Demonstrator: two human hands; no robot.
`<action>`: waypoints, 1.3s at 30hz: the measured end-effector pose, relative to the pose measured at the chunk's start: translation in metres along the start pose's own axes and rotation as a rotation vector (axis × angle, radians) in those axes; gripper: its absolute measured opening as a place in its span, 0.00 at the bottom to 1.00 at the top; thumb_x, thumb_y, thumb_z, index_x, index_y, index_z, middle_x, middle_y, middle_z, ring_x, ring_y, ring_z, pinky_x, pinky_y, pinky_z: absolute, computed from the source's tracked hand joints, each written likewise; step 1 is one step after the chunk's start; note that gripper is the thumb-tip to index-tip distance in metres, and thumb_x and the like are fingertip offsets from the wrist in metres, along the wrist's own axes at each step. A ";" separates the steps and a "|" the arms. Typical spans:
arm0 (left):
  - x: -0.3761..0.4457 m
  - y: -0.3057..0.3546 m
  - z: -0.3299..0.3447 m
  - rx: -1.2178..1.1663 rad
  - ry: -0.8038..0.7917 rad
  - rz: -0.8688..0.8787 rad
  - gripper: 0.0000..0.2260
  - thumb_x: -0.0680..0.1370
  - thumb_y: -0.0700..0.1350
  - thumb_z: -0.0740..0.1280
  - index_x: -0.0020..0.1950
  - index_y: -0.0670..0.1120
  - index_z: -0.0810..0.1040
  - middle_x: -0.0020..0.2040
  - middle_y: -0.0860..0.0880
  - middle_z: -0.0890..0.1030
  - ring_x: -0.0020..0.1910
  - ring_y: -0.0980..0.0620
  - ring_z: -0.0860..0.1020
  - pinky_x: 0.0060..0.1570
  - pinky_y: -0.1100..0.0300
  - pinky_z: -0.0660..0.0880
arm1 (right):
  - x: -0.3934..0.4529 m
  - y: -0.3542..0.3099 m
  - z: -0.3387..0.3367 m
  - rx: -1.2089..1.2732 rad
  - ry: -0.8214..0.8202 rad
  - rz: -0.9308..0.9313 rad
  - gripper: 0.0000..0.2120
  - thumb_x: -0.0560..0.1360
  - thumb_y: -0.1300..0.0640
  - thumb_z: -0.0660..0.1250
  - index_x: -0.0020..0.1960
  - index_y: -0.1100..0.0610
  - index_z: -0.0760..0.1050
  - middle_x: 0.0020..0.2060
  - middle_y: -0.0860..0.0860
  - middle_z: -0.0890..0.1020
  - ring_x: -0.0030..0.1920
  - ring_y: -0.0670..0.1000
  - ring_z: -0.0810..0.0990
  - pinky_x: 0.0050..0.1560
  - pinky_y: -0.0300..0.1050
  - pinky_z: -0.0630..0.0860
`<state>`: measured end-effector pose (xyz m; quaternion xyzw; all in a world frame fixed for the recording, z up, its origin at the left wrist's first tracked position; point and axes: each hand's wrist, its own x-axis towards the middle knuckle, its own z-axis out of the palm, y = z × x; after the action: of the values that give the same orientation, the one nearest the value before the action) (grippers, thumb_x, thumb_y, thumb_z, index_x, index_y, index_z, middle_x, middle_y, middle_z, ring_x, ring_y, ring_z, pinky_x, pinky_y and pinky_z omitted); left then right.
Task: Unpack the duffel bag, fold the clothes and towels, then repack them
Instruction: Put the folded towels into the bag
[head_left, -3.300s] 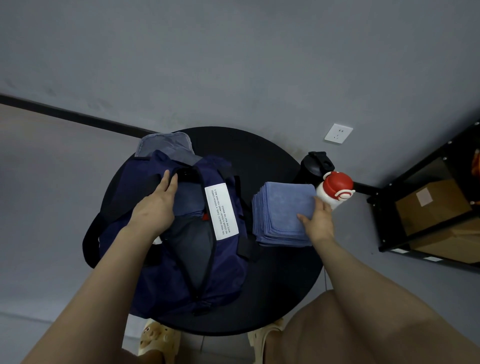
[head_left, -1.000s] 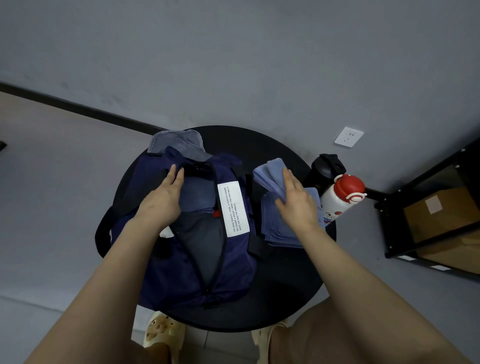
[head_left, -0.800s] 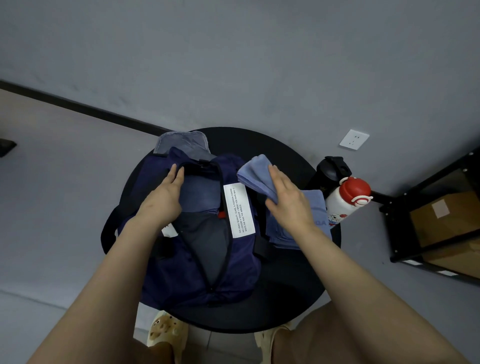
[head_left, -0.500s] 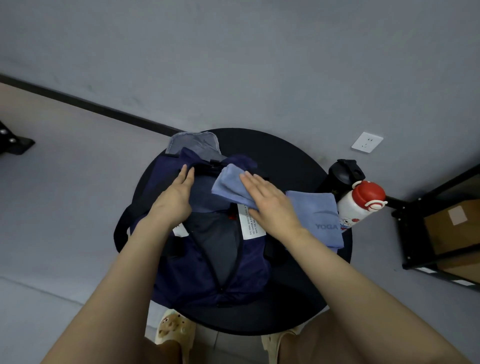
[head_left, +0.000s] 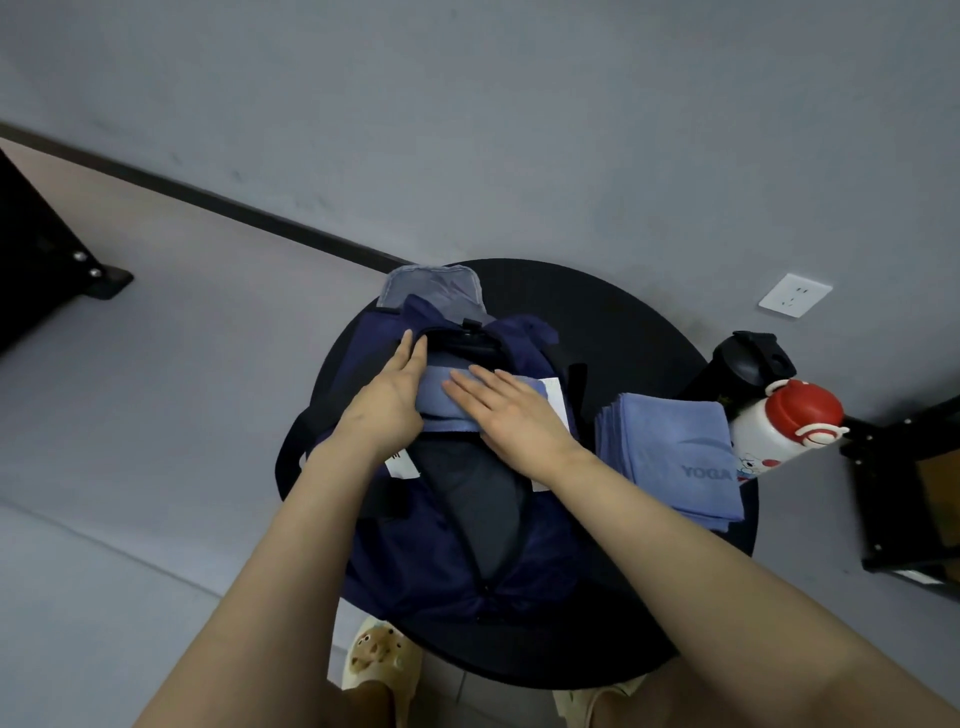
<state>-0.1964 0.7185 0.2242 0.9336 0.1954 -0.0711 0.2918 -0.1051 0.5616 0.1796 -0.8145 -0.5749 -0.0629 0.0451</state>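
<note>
A navy duffel bag (head_left: 410, 551) lies unzipped on a round black table (head_left: 613, 322). A folded light-blue towel (head_left: 439, 400) sits in the bag's opening on top of darker folded clothes (head_left: 475, 499). My right hand (head_left: 511, 410) presses flat on this towel with straight fingers. My left hand (head_left: 387, 397) rests flat at the towel's left edge and the bag's rim. To the right of the bag, a stack of folded blue towels (head_left: 675, 457) printed YOGA lies on the table.
A grey folded cloth (head_left: 431, 288) pokes out behind the bag. A black bottle (head_left: 748, 364) and a white bottle with a red cap (head_left: 784, 421) stand at the table's right edge. A dark shelf (head_left: 914, 493) is at far right, a wall socket (head_left: 795, 295) behind.
My right hand lifted the top towel off the stack, carried it left and laid it into the open bag. My left hand stayed on the bag's opening.
</note>
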 end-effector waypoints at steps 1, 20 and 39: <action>0.000 0.000 -0.001 -0.004 0.001 -0.004 0.38 0.75 0.30 0.59 0.78 0.49 0.44 0.78 0.53 0.40 0.73 0.46 0.61 0.64 0.54 0.69 | 0.006 -0.002 0.002 0.010 0.000 -0.007 0.32 0.63 0.68 0.76 0.66 0.62 0.73 0.62 0.57 0.78 0.60 0.60 0.79 0.58 0.56 0.76; -0.003 -0.007 -0.014 -0.080 0.070 0.003 0.40 0.71 0.27 0.55 0.78 0.51 0.46 0.78 0.56 0.44 0.69 0.47 0.67 0.60 0.53 0.72 | 0.065 0.007 0.047 0.068 -0.223 0.077 0.28 0.81 0.65 0.54 0.78 0.57 0.49 0.77 0.55 0.54 0.76 0.56 0.53 0.74 0.46 0.47; 0.003 -0.012 -0.002 -0.060 0.043 0.050 0.40 0.72 0.27 0.58 0.78 0.50 0.46 0.78 0.55 0.44 0.68 0.44 0.69 0.60 0.50 0.72 | 0.046 0.012 0.057 0.101 -0.123 0.182 0.32 0.77 0.50 0.65 0.76 0.57 0.57 0.75 0.54 0.60 0.75 0.56 0.59 0.74 0.48 0.50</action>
<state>-0.1987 0.7300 0.2190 0.9303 0.1801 -0.0377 0.3172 -0.0760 0.6083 0.1308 -0.8625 -0.5026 0.0204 0.0561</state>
